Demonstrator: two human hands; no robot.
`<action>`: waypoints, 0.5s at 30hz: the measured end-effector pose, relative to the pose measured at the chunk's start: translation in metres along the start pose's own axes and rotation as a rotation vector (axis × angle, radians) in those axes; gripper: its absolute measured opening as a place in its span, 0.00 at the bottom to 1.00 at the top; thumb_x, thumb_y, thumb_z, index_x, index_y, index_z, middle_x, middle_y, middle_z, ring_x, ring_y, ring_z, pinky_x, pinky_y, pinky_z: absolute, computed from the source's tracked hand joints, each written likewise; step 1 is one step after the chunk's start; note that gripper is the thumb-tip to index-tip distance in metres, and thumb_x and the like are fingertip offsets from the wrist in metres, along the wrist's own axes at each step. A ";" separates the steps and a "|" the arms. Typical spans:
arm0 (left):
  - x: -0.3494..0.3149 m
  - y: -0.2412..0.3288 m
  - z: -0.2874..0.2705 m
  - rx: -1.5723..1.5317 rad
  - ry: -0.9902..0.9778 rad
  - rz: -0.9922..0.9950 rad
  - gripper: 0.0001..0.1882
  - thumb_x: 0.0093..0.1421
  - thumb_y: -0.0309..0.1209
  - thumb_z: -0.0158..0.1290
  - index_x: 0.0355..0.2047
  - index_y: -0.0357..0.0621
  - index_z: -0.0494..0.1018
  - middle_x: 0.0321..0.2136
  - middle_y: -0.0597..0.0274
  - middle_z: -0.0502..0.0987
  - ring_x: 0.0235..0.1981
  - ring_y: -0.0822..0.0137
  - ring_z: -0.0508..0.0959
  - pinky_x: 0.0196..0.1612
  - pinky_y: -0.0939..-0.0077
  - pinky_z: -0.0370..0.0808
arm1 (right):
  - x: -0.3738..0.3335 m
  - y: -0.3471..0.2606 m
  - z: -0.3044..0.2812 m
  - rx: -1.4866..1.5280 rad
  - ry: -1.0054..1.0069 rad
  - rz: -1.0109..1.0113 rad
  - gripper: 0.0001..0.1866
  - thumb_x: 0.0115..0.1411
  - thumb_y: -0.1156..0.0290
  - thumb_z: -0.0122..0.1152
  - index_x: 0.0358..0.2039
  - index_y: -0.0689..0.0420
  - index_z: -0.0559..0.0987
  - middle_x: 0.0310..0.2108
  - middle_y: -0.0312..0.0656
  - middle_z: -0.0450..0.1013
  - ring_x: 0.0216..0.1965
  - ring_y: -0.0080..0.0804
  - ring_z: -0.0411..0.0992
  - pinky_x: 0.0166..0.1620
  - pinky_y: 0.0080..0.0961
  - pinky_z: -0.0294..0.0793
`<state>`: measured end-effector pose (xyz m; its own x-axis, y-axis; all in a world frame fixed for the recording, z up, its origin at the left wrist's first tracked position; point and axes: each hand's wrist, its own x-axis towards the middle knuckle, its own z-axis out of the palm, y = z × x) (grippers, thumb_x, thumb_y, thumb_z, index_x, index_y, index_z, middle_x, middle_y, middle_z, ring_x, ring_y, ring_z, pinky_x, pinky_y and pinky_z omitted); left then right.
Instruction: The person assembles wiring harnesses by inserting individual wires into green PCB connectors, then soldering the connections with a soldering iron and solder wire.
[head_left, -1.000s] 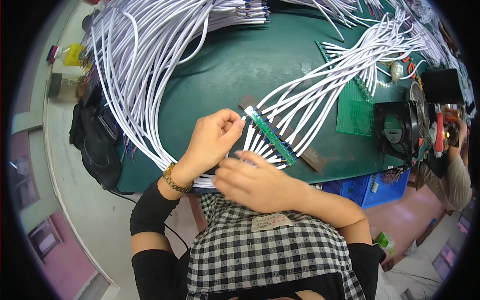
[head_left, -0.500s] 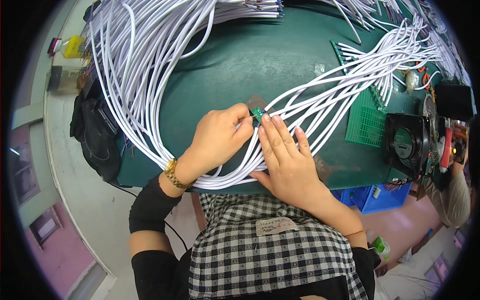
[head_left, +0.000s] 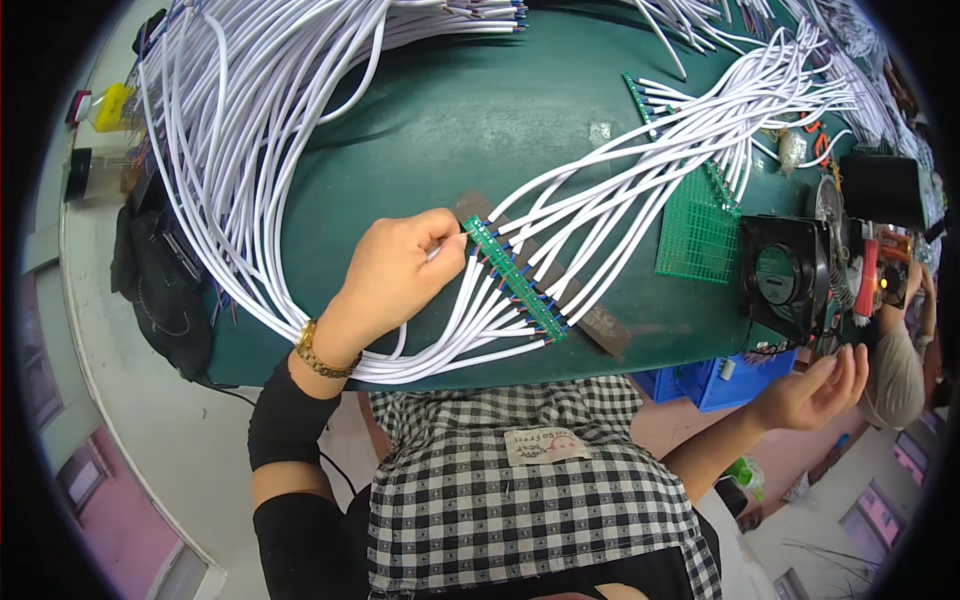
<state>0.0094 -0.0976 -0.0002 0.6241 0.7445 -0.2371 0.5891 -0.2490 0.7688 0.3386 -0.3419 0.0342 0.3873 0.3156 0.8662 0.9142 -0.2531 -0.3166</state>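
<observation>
A narrow green circuit board strip [head_left: 518, 285] lies slanted on the table, with white cables joined along both of its long sides. My left hand [head_left: 395, 265] is at the strip's upper end, thumb and index finger pinched on a thin wire that meets the board. White cables [head_left: 440, 355] curve below that hand toward the left. Away from the board, my right hand [head_left: 815, 390] hovers past the table's front right edge, fingers loosely curved and apart, holding nothing. Under the strip sits a dark flat bar [head_left: 600, 330].
A large bundle of white cables [head_left: 270, 90] covers the back left. On the right are a green board panel [head_left: 695, 230], a black fan [head_left: 785, 275] and a red-handled brush [head_left: 866, 280]. Blue crates [head_left: 735, 380] stand below the edge. Another person's arm [head_left: 893, 370] shows at far right.
My right hand has lifted off the board and moved right, past the table edge, uncovering the whole strip. My left hand keeps its pinch at the strip's upper end. The view has shifted slightly.
</observation>
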 end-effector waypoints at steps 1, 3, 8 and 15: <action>0.000 0.000 0.000 -0.004 0.001 0.003 0.08 0.56 0.30 0.51 0.24 0.39 0.72 0.13 0.53 0.68 0.12 0.59 0.69 0.20 0.69 0.64 | 0.001 0.022 -0.005 -0.075 0.018 0.155 0.13 0.63 0.74 0.52 0.45 0.67 0.73 0.50 0.50 0.66 0.47 0.38 0.70 0.53 0.36 0.72; -0.002 -0.001 -0.001 -0.014 0.009 -0.008 0.08 0.56 0.30 0.51 0.24 0.39 0.72 0.13 0.52 0.68 0.13 0.57 0.70 0.19 0.68 0.64 | -0.005 0.085 -0.022 -0.136 -0.072 0.446 0.16 0.63 0.70 0.55 0.47 0.67 0.73 0.46 0.47 0.70 0.43 0.31 0.71 0.49 0.29 0.72; 0.000 -0.006 -0.001 0.024 -0.006 0.064 0.09 0.57 0.32 0.50 0.24 0.40 0.72 0.14 0.52 0.70 0.15 0.54 0.72 0.21 0.65 0.65 | -0.038 0.235 -0.056 -0.231 -0.418 0.683 0.23 0.58 0.57 0.63 0.45 0.63 0.75 0.34 0.39 0.73 0.34 0.24 0.70 0.41 0.21 0.69; -0.002 -0.010 0.002 -0.049 0.013 0.129 0.11 0.62 0.31 0.49 0.25 0.38 0.70 0.09 0.65 0.66 0.08 0.76 0.66 0.15 0.79 0.59 | -0.039 0.285 -0.054 -0.660 -0.406 0.640 0.35 0.46 0.45 0.69 0.42 0.64 0.76 0.30 0.42 0.72 0.34 0.35 0.72 0.42 0.29 0.70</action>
<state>0.0030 -0.0980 -0.0088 0.6860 0.7164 -0.1271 0.4784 -0.3125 0.8206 0.5774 -0.4755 -0.0690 0.9066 0.1998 0.3717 0.3185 -0.9018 -0.2920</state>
